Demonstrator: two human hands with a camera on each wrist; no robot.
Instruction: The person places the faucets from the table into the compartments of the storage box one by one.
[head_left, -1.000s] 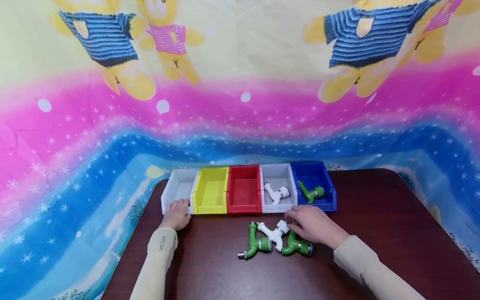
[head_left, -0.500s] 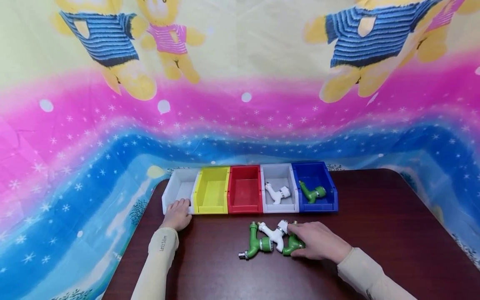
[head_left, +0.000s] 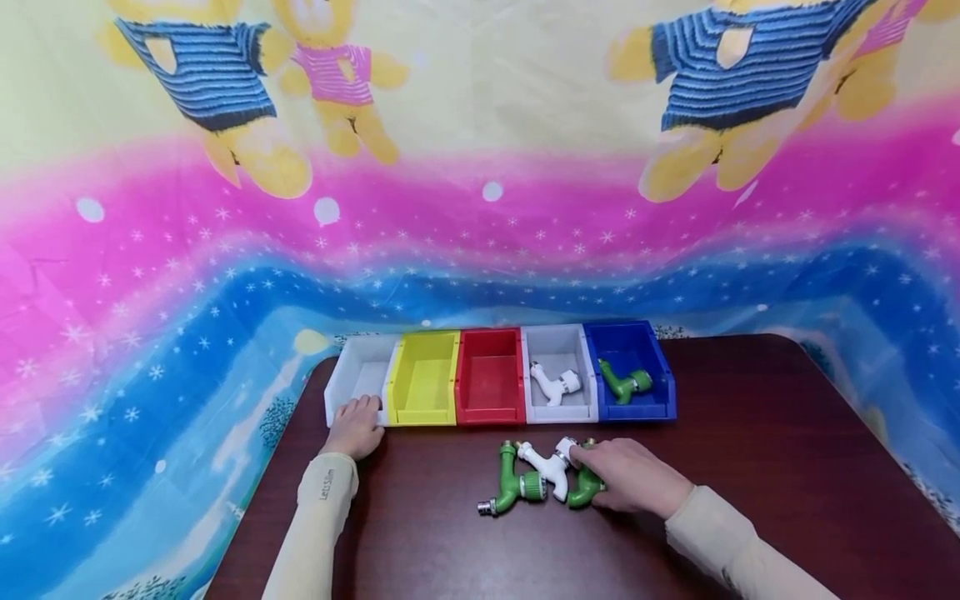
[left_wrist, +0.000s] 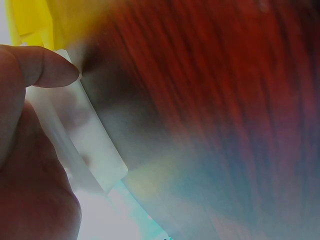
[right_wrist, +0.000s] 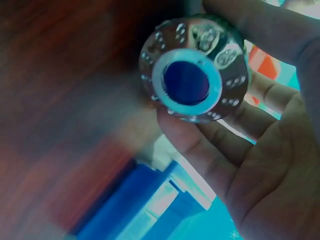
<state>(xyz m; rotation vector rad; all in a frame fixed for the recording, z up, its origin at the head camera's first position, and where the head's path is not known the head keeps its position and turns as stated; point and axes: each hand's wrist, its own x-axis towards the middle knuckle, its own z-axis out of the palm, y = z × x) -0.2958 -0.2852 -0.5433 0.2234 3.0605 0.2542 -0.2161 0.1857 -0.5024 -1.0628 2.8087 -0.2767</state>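
My right hand (head_left: pixel 633 475) grips the right-hand green tap (head_left: pixel 581 492) by its knob end, which the hand partly hides in the head view. Seen from the right wrist, the knob's round chrome end (right_wrist: pixel 232 82) with a dark blue centre sits between thumb and fingers. A white tap (head_left: pixel 551 468) lies right beside it, and another green tap (head_left: pixel 510 483) with a chrome spout lies further left. My left hand (head_left: pixel 355 429) holds the front wall of the leftmost white bin (left_wrist: pixel 102 145), its thumb outside and its fingers over the rim.
Yellow (head_left: pixel 423 414), red (head_left: pixel 489 414), grey (head_left: pixel 561 414) and blue (head_left: pixel 648 410) bins continue the row along the back of the brown table (head_left: pixel 427 542). The grey bin contains a white tap (head_left: pixel 555 386); the blue one a green tap (head_left: pixel 624 385). A printed cloth (head_left: pixel 480 200) hangs behind.
My right hand has come down from above the taps and closed round the right-hand green tap's knob end. My left hand stays at the white bin.
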